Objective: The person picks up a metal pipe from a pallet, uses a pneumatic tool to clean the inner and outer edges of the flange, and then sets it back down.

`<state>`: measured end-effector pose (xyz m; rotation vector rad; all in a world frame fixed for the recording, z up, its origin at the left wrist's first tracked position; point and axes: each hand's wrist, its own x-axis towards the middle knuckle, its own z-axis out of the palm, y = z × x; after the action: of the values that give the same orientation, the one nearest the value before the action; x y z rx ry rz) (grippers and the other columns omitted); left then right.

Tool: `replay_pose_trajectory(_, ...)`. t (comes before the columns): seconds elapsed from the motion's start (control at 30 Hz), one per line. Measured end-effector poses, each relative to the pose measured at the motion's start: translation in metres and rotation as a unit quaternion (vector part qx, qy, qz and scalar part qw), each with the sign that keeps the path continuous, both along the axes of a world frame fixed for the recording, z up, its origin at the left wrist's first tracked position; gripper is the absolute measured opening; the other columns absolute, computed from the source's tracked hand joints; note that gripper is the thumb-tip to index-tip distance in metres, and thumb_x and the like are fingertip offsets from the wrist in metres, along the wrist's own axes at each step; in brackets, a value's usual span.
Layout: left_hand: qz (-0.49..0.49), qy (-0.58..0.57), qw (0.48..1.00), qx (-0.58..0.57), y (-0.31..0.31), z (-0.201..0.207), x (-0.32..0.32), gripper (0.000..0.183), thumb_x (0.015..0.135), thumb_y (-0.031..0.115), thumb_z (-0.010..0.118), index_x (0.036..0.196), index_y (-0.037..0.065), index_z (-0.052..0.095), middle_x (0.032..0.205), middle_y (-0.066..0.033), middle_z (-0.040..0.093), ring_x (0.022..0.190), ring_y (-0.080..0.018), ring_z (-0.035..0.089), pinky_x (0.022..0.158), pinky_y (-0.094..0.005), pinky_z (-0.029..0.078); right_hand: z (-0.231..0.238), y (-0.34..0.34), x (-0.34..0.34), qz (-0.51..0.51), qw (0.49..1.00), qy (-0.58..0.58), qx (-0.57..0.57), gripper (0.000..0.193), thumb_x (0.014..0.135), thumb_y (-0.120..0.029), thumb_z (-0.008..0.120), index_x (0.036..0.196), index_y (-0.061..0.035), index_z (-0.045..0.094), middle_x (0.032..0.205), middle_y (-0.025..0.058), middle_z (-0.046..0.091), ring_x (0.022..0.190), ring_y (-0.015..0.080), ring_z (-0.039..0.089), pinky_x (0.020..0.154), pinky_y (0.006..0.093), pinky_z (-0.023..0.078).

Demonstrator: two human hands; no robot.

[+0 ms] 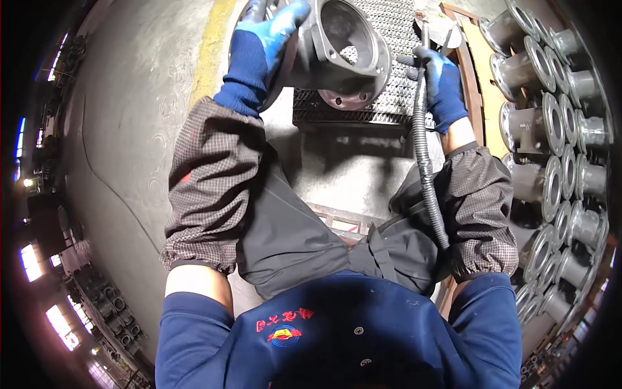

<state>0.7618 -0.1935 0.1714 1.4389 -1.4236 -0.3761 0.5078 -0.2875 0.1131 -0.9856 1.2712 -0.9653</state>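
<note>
A large grey flanged pipe casting [310, 72] with a round bore and bolt holes rests on a ridged metal grate bench [398, 107]. At its left side my left hand [267, 40], in a blue glove, grips the flange, the thumb lying over the edge. Just right of the casting, my right hand [443, 79], also gloved, is closed around the upper end of a dark corrugated hose [422, 152]. A slim rod-like end sticks up past those fingers; its kind cannot be made out. The hose hangs down along my right forearm to my lap.
Stacked flanged pipe pieces [528, 126] fill the right side beside a wooden pallet edge [486, 84]. A yellow floor stripe [210, 52] runs to the left of the bench. A thin cable [107, 185] lies on the grey floor. My legs straddle the space before the bench.
</note>
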Motion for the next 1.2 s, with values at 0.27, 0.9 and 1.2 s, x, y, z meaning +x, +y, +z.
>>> replay_pose_trajectory(0.27, 0.021, 0.337, 0.937, 0.087, -0.013, -0.002, 0.009, 0.07, 0.08, 0.031, 0.068, 0.129, -0.005, 0.035, 0.106, -0.0133, 0.057, 0.092, -0.0168, 0.056, 0.08, -0.0277, 0.046, 0.034, 0.029, 0.005, 0.075, 0.959, 0.025, -0.273, 0.028, 0.088, -0.015, 0.051, 0.097, 0.0095, 0.059, 0.085, 0.0157, 0.065, 0.073, 0.0185, 0.067, 0.056, 0.0233, 0.051)
replay_pose_trajectory(0.9, 0.097, 0.068, 0.993, -0.004, 0.004, -0.01, 0.073, 0.042, 0.093, 0.033, 0.051, 0.115, -0.002, 0.057, 0.105, -0.0122, 0.064, 0.1, -0.0214, 0.059, 0.085, -0.0298, 0.048, 0.057, 0.066, 0.042, 0.116, 0.98, 0.02, -0.162, 0.038, 0.081, -0.02, 0.07, 0.109, 0.0027, 0.06, 0.076, -0.0007, 0.06, 0.062, 0.0042, 0.05, 0.056, 0.0197, 0.043)
replay_pose_trajectory(1.2, -0.016, 0.12, 0.987, 0.104, -0.012, -0.024, 0.013, 0.042, 0.09, 0.044, 0.053, 0.09, 0.003, 0.064, 0.072, -0.0056, 0.064, 0.065, -0.0109, 0.059, 0.062, -0.0256, 0.048, 0.044, 0.049, -0.013, 0.093, 0.988, -0.032, -0.121, 0.026, 0.085, -0.017, 0.062, 0.1, 0.0034, 0.062, 0.073, 0.0034, 0.06, 0.055, 0.0087, 0.053, 0.048, 0.0207, 0.045)
